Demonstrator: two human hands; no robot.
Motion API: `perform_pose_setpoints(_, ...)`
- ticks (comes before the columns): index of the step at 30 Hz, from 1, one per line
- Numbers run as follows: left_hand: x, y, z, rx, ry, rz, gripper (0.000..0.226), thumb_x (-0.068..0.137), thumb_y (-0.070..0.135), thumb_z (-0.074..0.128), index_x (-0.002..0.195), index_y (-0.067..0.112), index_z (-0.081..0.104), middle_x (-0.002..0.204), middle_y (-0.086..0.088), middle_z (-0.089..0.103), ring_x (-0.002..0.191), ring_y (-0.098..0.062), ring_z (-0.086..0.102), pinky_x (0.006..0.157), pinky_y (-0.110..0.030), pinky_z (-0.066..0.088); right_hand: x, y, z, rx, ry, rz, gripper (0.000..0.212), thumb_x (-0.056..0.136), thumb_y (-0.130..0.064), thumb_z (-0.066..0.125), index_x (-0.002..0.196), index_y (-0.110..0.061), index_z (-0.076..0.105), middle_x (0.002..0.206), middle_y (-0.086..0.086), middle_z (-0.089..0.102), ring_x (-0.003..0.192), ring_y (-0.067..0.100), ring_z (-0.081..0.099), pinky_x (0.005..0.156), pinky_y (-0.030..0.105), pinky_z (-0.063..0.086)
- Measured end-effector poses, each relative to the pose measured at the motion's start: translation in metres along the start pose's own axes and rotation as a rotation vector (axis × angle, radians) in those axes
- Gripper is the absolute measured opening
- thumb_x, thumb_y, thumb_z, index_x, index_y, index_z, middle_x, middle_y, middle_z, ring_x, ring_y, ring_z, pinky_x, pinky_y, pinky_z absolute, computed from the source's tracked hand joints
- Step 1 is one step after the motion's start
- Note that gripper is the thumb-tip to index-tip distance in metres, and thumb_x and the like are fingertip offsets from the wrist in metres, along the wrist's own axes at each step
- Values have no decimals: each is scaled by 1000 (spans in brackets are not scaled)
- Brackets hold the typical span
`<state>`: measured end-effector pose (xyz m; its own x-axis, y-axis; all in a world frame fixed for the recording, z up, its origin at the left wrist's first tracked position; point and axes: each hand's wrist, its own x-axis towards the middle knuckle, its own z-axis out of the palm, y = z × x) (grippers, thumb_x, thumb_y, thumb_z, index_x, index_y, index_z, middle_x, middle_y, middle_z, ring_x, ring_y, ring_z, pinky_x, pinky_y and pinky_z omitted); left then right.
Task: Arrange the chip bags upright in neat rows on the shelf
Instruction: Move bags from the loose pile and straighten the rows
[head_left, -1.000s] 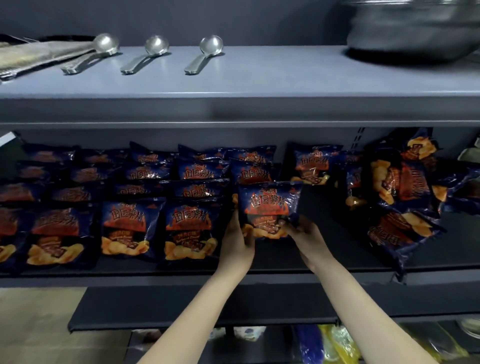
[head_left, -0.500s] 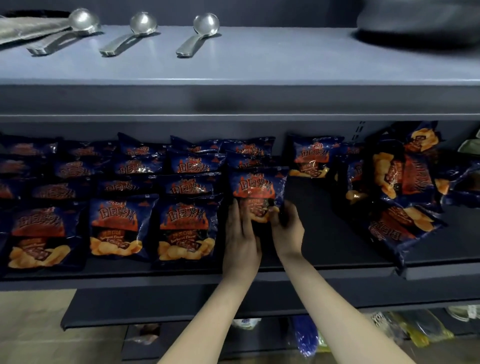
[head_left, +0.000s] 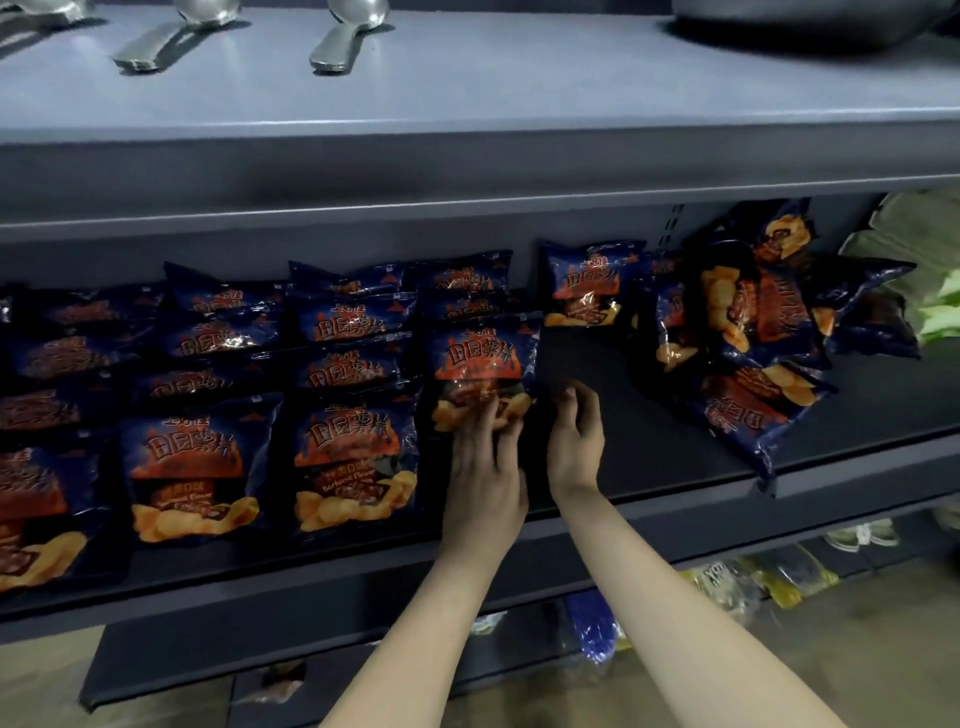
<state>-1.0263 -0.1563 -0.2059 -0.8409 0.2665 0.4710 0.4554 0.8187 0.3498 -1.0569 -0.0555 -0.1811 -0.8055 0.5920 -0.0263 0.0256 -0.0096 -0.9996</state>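
Half a second earlier both hands sat on the lower edge of the chip bag. The right hand had since come off it and hung just beside the bag's right edge, fingers loosely curled, holding nothing. The left hand stayed on the bag, fingers laid fairly straight against its lower front, no grip round it. The bag stood upright at the right end of the arranged rows, touching the neighbouring column, set back from the front lip.

Edges and room: bare dark shelf lay open to the right of the bag, reaching to the loose heap of bags tumbled at the far right. One heap bag overhung the lip. A single bag stood at the back wall behind the gap. Bare deck also lay in front of the bag, under the left hand.
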Motion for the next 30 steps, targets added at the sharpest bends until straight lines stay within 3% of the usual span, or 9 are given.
perform_pose_setpoints(3, -4, -2, 4, 30, -58, 146, 43, 66, 5, 73, 107, 5, 60, 124, -16, 57, 118, -31, 54, 102, -42, 38, 0, 0, 0, 36, 31, 28, 23, 99, -25, 37, 112, -23, 56, 111, -1, 60, 106, 15, 55, 87, 27, 40)
perform_pose_setpoints(6, -4, -2, 5, 31, -118, 192, 41, 66, 10, 74, 104, 4, 63, 116, -14, 63, 113, -28, 58, 99, -39, 42, 2, 1, -1, 91, 50, 62, 26, 99, -27, 35, 110, -24, 59, 112, -2, 63, 105, 14, 56, 89, 27, 42)
perform_pose_setpoints(15, -2, -2, 1, 58, -234, 259, 41, 65, 19, 76, 101, 3, 66, 97, -12, 67, 95, -26, 64, 83, -34, 52, 6, 12, 6, 112, 93, 59, 25, 97, -35, 38, 92, -33, 62, 108, -4, 66, 107, 15, 59, 102, 39, 43)
perform_pose_setpoints(22, -4, -3, 1, 53, -215, 297, 44, 59, 17, 81, 98, 1, 67, 91, -12, 68, 89, -26, 66, 78, -35, 55, 3, 7, 8, 91, 95, 37, 27, 99, -32, 39, 84, -28, 61, 95, -4, 66, 97, 15, 61, 87, 28, 46)
perform_pose_setpoints(30, -4, -3, 5, 31, -183, 244, 30, 64, 19, 77, 90, 8, 66, 84, -6, 66, 81, -20, 64, 70, -30, 54, 4, 5, 2, 52, -14, 31, 22, 97, -29, 42, 86, -31, 61, 101, 0, 65, 98, 14, 59, 87, 28, 44)
